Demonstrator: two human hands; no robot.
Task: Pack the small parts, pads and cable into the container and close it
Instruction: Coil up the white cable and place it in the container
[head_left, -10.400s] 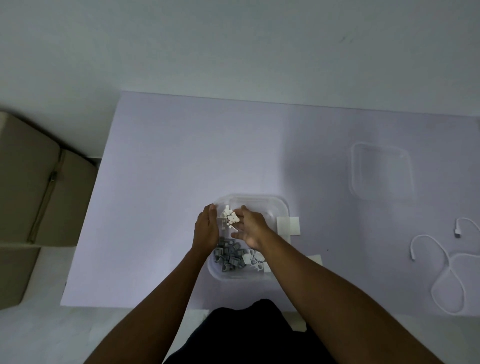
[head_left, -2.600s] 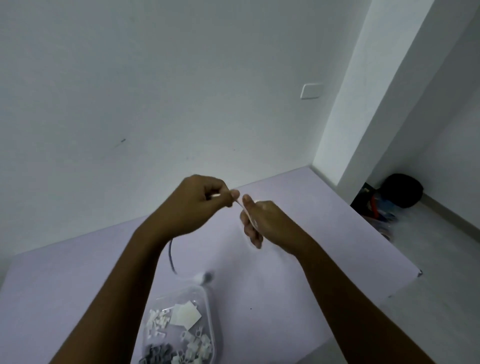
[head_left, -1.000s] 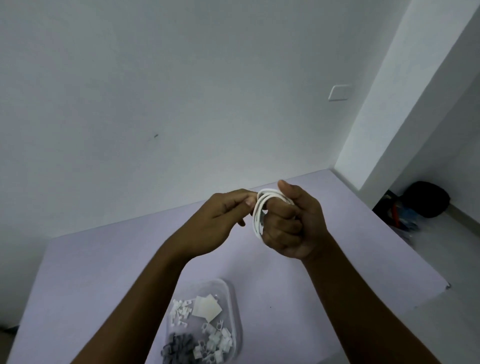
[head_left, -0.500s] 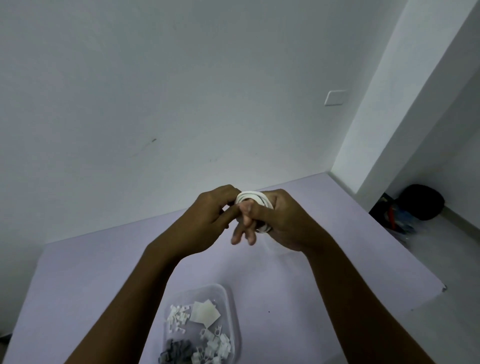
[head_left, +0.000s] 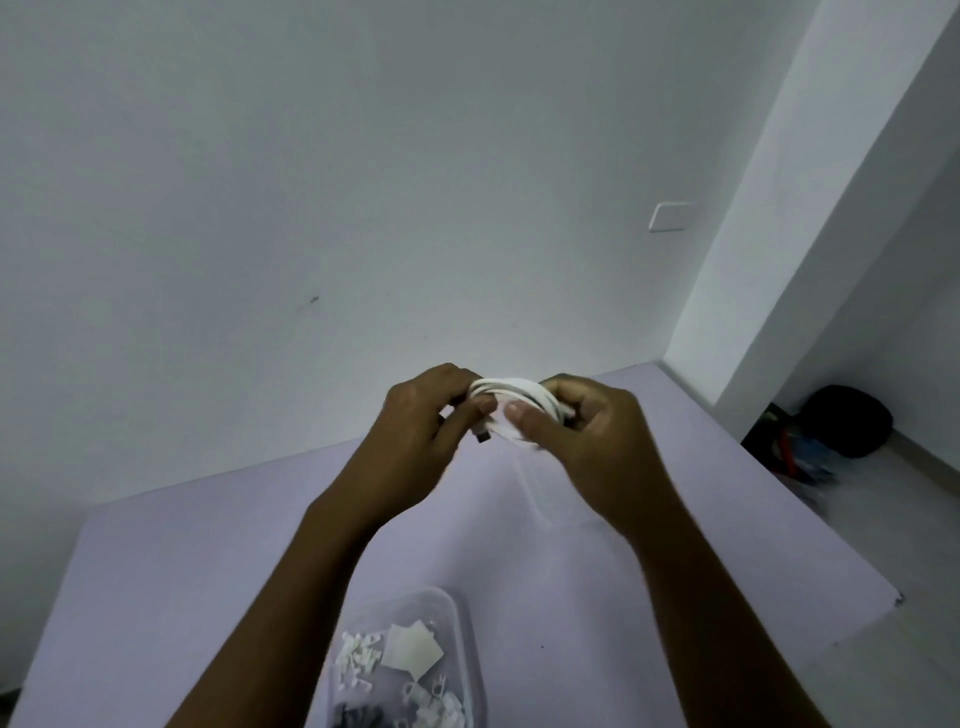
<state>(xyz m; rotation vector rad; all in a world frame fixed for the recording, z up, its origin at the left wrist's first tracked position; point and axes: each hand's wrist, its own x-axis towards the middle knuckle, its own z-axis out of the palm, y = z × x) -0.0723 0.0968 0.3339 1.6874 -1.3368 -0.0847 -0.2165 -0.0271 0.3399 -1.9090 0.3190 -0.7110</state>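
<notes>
Both hands are raised above the table, holding a coiled white cable between them. My left hand pinches the coil's left side, with a dark connector tip showing just below its fingers. My right hand grips the coil's right side, thumb across the front. Below, at the bottom edge, the clear plastic container lies open on the table. It holds small white parts, square white pads, and dark grey parts, partly cut off by the frame. The lid is out of sight.
The lilac table stands against a white wall; its right corner is near. On the floor at the right lie a black bag and some coloured items. A wall plate sits high on the wall.
The cable, loose on the table ten seconds ago, is now wound into a tight coil. In the last second both hands shifted grip on it, and the connector end now shows by my left fingers.
</notes>
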